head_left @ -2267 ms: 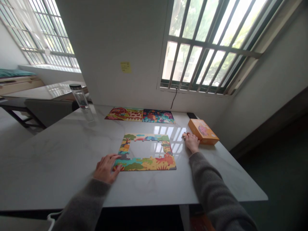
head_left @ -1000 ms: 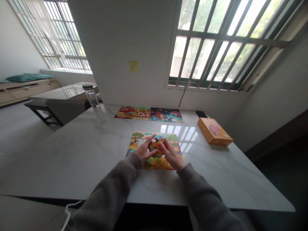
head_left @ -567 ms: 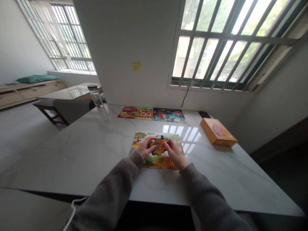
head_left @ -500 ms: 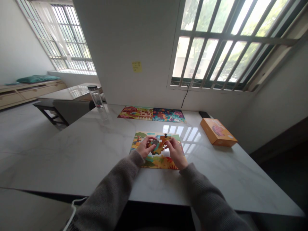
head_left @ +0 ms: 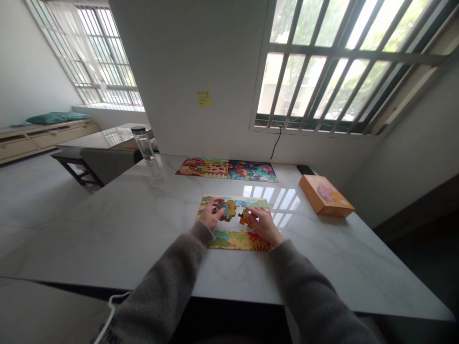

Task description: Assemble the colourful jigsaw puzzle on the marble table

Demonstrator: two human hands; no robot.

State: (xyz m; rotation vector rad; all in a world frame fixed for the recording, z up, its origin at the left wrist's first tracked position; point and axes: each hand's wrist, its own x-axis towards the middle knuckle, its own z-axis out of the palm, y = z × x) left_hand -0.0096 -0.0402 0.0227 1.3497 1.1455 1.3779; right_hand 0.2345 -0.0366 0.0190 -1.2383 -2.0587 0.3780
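Orange and teal cardboard puzzle pieces (head_left: 225, 210) are light and stiff, best held by their edges, and the left hand (head_left: 211, 215) pinches them while the right hand (head_left: 263, 225) pinches a small orange piece (head_left: 245, 219) above the bright puzzle frame (head_left: 233, 243), low in the middle of the picture.

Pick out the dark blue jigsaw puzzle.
The far right-hand puzzle: the far left-hand puzzle is red and cream, the near puzzle yellow-green with an open middle.

L hand (head_left: 211, 215) hides most of its puzzle pieces (head_left: 225, 210); R hand (head_left: 264, 225) partly covers its piece (head_left: 245, 218), w/ printed pics too small to tell.
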